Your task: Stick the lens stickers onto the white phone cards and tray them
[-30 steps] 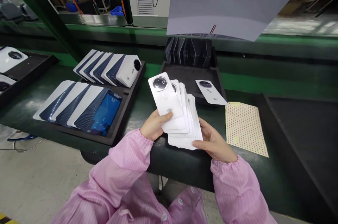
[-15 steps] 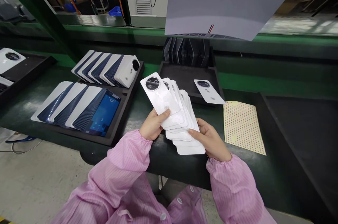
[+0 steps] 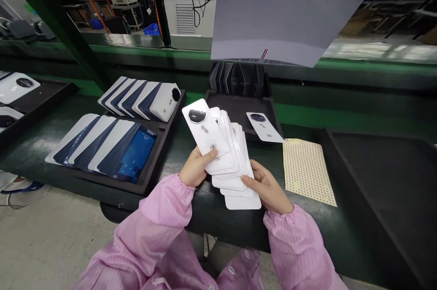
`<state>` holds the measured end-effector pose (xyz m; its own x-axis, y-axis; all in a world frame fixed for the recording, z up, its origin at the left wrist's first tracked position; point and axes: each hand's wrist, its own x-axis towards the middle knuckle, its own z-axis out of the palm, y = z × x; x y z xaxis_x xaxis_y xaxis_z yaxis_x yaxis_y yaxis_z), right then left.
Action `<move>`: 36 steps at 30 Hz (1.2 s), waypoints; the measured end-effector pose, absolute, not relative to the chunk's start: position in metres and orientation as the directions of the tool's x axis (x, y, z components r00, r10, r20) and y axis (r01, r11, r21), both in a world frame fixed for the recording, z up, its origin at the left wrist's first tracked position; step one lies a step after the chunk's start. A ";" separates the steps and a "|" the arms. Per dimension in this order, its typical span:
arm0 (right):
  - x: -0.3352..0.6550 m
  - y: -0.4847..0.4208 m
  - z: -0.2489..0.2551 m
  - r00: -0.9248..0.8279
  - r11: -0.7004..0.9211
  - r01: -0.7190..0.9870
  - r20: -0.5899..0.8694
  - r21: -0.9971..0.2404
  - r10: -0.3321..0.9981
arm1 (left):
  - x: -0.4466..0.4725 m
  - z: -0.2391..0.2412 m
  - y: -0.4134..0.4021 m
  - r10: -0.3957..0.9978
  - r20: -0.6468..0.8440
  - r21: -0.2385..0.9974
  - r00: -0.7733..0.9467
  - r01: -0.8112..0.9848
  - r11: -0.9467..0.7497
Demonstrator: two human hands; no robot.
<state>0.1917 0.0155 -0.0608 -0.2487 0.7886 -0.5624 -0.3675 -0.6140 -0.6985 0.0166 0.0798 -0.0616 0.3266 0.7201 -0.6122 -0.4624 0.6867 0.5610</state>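
The left hand (image 3: 196, 167) is pinching a fan of white panels (image 3: 235, 165) above the bench (image 3: 205, 221), its thumb lying over the top panel and its fingers curling beneath. That low grip is leaving the dark camera window (image 3: 197, 116) uncovered toward 11 o'clock — likely sparing the glossy part from touch. The right hand (image 3: 271, 187) is gripping the fan's edge at about 4 o'clock, thumb above and the other fingers mostly hidden behind; it is probably steadying the spread. The panels are overlapping in steps toward 5 o'clock, so a strip of each is showing and single pieces are presumably easier to part.

From the fan, a black tray (image 3: 163, 142) is sitting at 9 to 10 o'clock, carrying a back row (image 3: 164, 105) and a front row (image 3: 102, 144) of leaning pieces; the lean is seemingly exposing each edge for fingers. At 12 o'clock a second tray (image 3: 229, 104) is holding dark upright pieces (image 3: 235, 79) along its far side, packed close, perhaps propping one another. One loose panel (image 3: 262, 128) is resting over that tray's near right corner at 1 to 2 o'clock — apart from the fan. A dotted yellow sheet (image 3: 305, 167) is lying flat at 3 o'clock, seemingly within easy reach.
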 end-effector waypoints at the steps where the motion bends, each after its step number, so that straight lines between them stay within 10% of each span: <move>1: 0.191 0.016 -0.060 -0.252 -0.619 -0.378 -0.566 -0.689 0.785 | 0.017 -0.064 0.080 0.712 -0.626 0.555 0.317 -0.460 0.693; 24: 0.194 0.016 -0.056 -0.350 -0.639 -0.523 -0.541 -0.564 0.764 | 0.015 -0.071 0.083 0.585 -0.741 0.452 0.330 -0.398 0.798; 36: 0.183 0.010 -0.079 0.089 -0.380 -0.158 -0.397 -0.911 0.914 | 0.013 -0.069 0.067 0.854 -0.374 0.857 0.361 -0.217 0.467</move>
<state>0.1826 0.0097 -0.0789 0.0892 0.9136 -0.3968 -0.1583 -0.3803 -0.9112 0.0126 0.0674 -0.0688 0.3612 0.8541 -0.3742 -0.2173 0.4674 0.8569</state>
